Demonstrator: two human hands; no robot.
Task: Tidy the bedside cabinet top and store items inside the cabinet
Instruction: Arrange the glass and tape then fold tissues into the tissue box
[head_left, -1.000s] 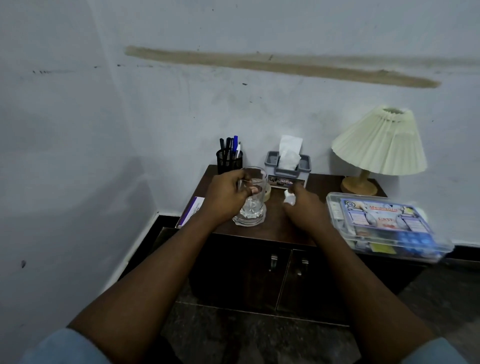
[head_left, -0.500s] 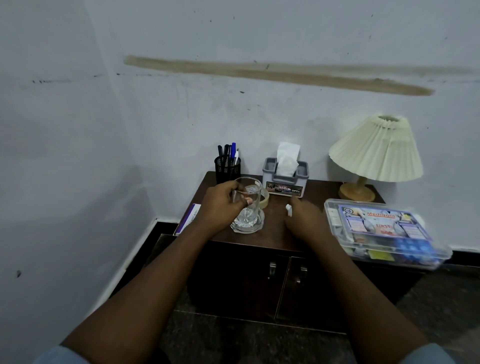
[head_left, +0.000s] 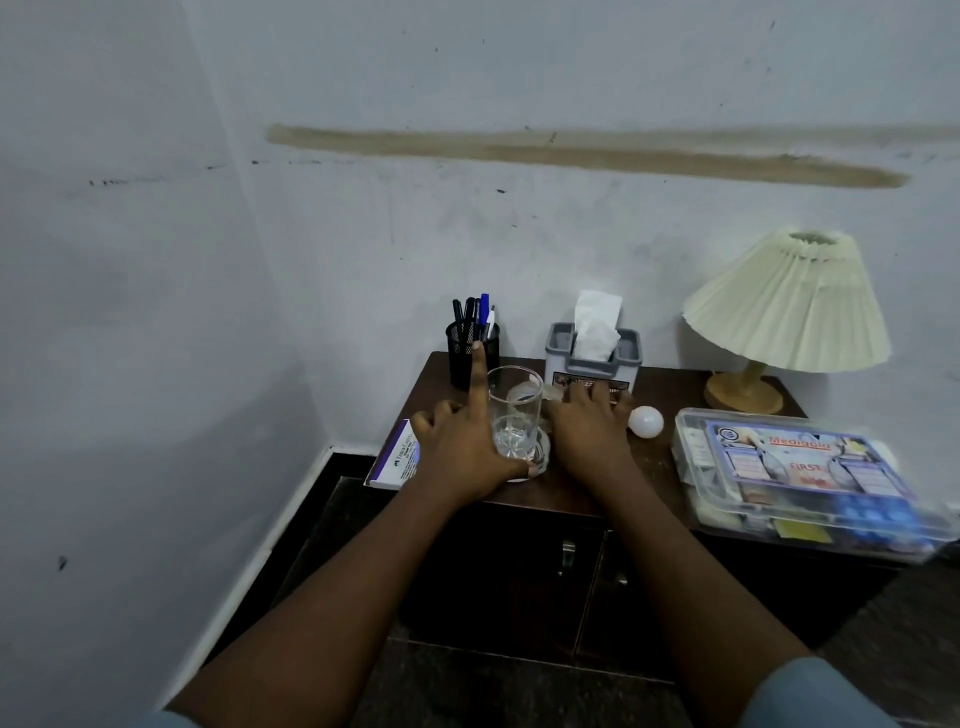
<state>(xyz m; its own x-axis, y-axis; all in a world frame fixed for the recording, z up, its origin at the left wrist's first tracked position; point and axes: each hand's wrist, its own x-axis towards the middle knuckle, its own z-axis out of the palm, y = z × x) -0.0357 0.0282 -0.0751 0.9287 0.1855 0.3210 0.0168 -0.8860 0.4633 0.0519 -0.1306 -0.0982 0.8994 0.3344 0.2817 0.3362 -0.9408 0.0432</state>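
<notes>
You have a dark wooden cabinet (head_left: 654, 470) before you at lower centre, its top smooth with a dull sheen, and small metal handles (head_left: 567, 556) on the doors. The tumbler (head_left: 514, 415) at centre is clear, glossy glass. Behind it stands a black metal-mesh pen pot (head_left: 465, 353) and a grey matt plastic tissue box (head_left: 595, 358) with soft white paper sticking out. At right, the lamp (head_left: 784, 306) has a pleated cream shade on a pale wooden base, and the first-aid box (head_left: 810, 483) is clear shiny plastic. The wall (head_left: 363, 208) looks matt and scuffed.

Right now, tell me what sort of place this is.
Probably a bedroom corner: a small dark wooden bedside cabinet against a wall, with a pleated-shade lamp, a tissue box and a drinking glass on top.
</notes>
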